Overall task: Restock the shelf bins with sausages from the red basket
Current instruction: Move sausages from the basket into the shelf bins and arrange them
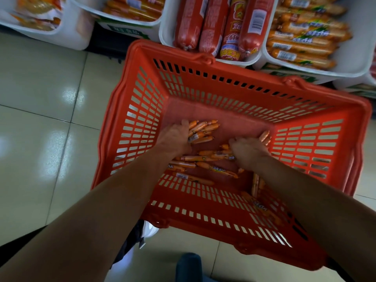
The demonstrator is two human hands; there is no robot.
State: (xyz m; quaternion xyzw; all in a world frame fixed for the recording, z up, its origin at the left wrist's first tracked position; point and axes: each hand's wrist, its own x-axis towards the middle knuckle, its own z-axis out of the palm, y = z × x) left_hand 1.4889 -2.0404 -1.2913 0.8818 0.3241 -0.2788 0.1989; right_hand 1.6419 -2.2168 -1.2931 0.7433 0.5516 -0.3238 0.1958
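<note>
In the head view, a red basket [356,139] is seen from above over a pale tiled floor [40,94], and both bare forearms are reached down into it. The left hand [175,137] is lowered to the basket's bottom, its fingers curled round a bunch of small sausages [201,131] in orange wrappers. Their ends are shown sticking out past its far side, toward the right hand [249,151]. The right hand is closed likewise on a few more, whose tips are seen jutting beyond its knuckles, close to the basket's right wall. The fingertips of both hands are hidden. Between the two hands and back toward the wrists, loose sausages [205,159] are scattered flat on the basket's floor, some crosswise, and a couple are propped on end under the right forearm.

Beyond the hands, past the basket's far rim, white bins are lined up. Straight ahead of the hands, the middle bin [164,27] is filled with thick red sausages [189,23] laid side by side. Ahead of the right hand, the right bin [354,47] is stacked with long orange sausages [301,45]. Ahead of the left hand, the left bin [126,22] is also filled with orange sticks, and further left a fourth bin [69,33] is loaded with pale packets, too blurred to be read.
</note>
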